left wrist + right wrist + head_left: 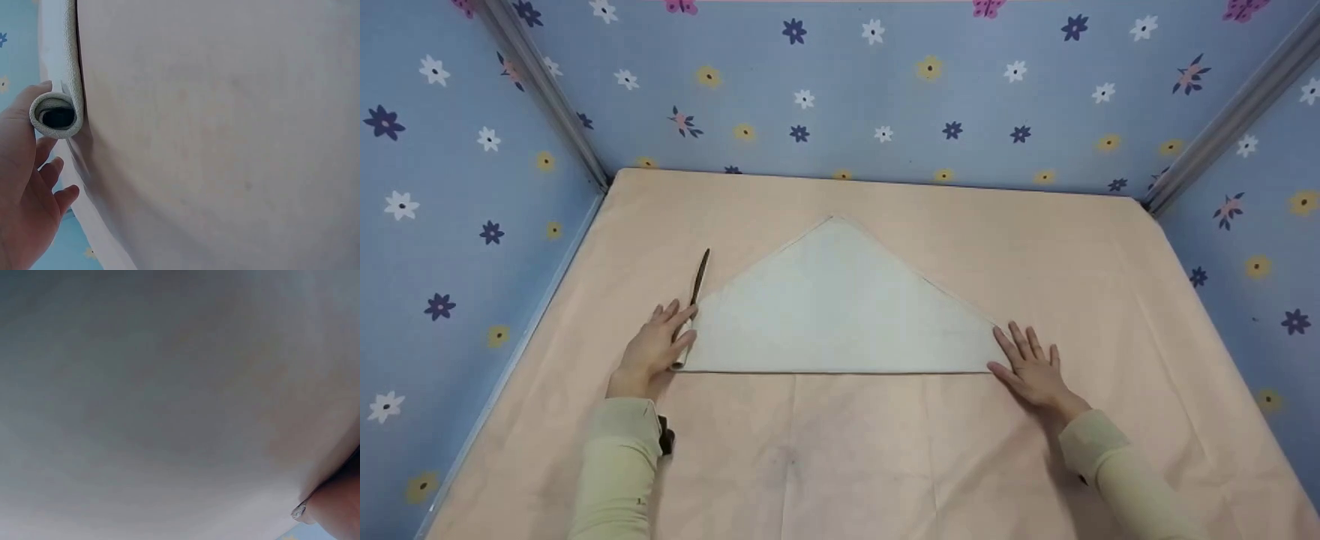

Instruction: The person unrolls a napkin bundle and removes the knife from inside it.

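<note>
A white cloth (840,307) lies spread on the table, its far side rising to a point and its near edge straight. Its left end is wound into a narrow roll (56,115), whose end shows a dark hollow in the left wrist view. My left hand (651,345) holds this roll between thumb and fingers. A dark, slim, pointed piece (701,274) juts from the roll's far end, past the fingertips. At the cloth's right end, my right hand (1033,373) rests with fingers spread, fingertips on the edge. Only a fingertip (326,509) shows in the right wrist view.
A peach-coloured sheet (855,457) with creases covers the table. Blue flowered panels (840,90) stand along the back and both sides, with grey posts (547,90) at the back corners.
</note>
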`<state>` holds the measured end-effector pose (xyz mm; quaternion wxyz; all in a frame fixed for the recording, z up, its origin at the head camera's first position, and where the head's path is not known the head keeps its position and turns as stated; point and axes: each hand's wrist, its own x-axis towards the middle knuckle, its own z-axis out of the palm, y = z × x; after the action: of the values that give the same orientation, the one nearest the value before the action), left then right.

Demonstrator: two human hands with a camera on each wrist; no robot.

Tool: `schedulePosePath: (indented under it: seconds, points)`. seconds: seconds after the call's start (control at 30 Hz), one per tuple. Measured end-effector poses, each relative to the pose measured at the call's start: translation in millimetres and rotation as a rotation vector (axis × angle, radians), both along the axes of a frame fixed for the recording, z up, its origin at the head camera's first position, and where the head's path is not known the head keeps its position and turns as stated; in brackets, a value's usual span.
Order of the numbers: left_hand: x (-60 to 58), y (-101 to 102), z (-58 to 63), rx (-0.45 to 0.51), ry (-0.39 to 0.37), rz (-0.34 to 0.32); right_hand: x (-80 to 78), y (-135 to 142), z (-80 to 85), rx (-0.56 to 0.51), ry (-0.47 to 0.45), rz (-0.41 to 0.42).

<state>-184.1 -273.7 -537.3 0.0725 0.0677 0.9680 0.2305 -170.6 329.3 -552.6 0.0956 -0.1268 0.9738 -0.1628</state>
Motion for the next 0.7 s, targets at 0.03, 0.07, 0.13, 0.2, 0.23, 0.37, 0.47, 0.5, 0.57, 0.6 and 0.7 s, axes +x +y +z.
schedulePosePath:
  seconds: [0.03,0.07,0.13,0.2,0.23,0.37,0.47,0.5,0.57,0.6,0.7]
  points:
    - [-0.3,-1,-0.5,-0.001,-0.005,-0.003,0.0,0,0.0,0.002,0.0,-0.001]
    - [-0.3,-2,-0.7,-0.004,-0.008,-0.007,0.1,0,0.0,0.002,-0.001,-0.002]
    - [0.4,-4,-0.6,-0.006,-0.011,-0.01,0.2,0,-0.1,0.002,-0.003,-0.003]
    - [1.4,-6,-0.6,-0.006,-0.011,-0.006,0.2,0,-0.2,0.003,-0.004,-0.004]
    - [2.0,-7,-0.3,-0.006,-0.01,-0.004,0.2,0,-0.2,0.004,-0.005,-0.004]
    - [2.6,-10,-1.4,-0.006,-0.019,0.011,0.4,0,0.3,0.004,-0.007,-0.006]
    - [2.0,-12,-2.2,0.0,-0.029,0.016,0.3,0,1.0,0.003,-0.003,-0.006]
    - [2.1,-12,-1.9,-0.002,-0.034,0.014,0.3,0,1.1,0.005,-0.003,-0.006]
    - [2.0,-13,-1.4,-0.005,-0.04,0.014,0.2,-1,1.2,0.008,-0.004,-0.006]
    - [2.4,-13,-0.9,0.001,-0.045,0.015,0.2,-1,1.3,0.008,-0.005,-0.006]
    - [3.2,-14,-0.4,0.0,-0.039,0.011,-0.2,-1,1.1,0.007,-0.002,-0.006]
